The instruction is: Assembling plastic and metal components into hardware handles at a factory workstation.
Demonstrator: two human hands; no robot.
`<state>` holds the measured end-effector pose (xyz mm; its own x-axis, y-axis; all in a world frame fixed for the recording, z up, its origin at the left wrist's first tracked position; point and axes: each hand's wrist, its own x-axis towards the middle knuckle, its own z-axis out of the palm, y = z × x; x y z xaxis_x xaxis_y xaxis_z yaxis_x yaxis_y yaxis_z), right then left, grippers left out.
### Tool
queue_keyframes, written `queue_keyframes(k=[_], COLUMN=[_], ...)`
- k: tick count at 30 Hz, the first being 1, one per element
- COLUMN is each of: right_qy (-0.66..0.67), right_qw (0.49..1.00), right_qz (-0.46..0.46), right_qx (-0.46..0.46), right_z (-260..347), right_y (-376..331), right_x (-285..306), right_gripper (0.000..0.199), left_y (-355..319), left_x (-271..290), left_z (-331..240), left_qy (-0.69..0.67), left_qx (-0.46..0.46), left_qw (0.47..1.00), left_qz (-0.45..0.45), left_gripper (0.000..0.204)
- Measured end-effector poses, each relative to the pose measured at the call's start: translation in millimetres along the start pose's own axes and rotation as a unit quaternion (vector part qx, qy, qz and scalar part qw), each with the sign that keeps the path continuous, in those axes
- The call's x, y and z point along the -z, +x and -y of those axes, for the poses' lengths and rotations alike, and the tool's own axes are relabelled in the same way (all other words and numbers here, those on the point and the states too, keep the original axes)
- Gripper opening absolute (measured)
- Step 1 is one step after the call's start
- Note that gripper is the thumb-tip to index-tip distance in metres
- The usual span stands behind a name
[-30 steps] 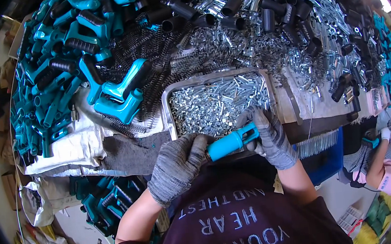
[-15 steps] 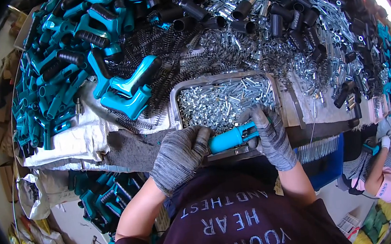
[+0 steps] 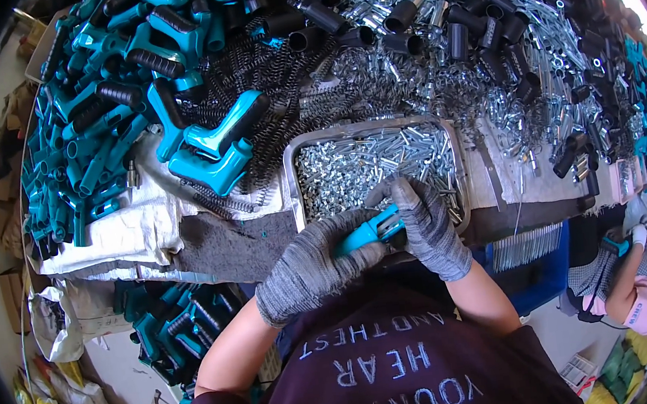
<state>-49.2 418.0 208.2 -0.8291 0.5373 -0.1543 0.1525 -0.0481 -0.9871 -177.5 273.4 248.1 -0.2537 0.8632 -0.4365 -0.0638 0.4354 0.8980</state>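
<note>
Our left hand [image 3: 311, 269] is curled around a teal tubular housing [image 3: 356, 239], and our right hand [image 3: 426, 230] bends its fingers at the slotted end; whether they pinch it, we cannot tell. The housing sits between our palms at the tray's [image 3: 367, 127] near edge, slotted end angled up and right. We judge it light, stiff plastic, smooth enough to slip in knit gloves, best held around the barrel. Our forearms slant inward. Beyond, coil springs [image 3: 234, 80] cover the worktop [image 3: 221, 249].
</note>
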Motion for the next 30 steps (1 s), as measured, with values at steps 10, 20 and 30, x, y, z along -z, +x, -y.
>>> queue_keyframes(k=[10, 20, 30], right_qy=[-0.011, -0.517, -0.223], right_qw=[0.999, 0.854, 0.968], right_qz=[-0.021, -0.011, -0.097], right_qx=[-0.039, 0.054, 0.067], right_z=[11.0, 5.3, 31.0], right_y=[11.4, 26.1, 4.8], right_x=[29.9, 19.5, 11.6], right_gripper=[0.059, 0.020, 0.008], left_y=[-5.3, -5.3, -1.0], left_x=[9.2, 19.0, 14.0], left_z=[15.7, 12.9, 7.6], left_qy=[-0.133, -0.137, -0.118], left_qx=[0.045, 0.043, 0.019], left_qw=[0.990, 0.983, 0.988], left_qz=[-0.003, -0.113, -0.099], left_gripper=[0.049, 0.046, 0.049])
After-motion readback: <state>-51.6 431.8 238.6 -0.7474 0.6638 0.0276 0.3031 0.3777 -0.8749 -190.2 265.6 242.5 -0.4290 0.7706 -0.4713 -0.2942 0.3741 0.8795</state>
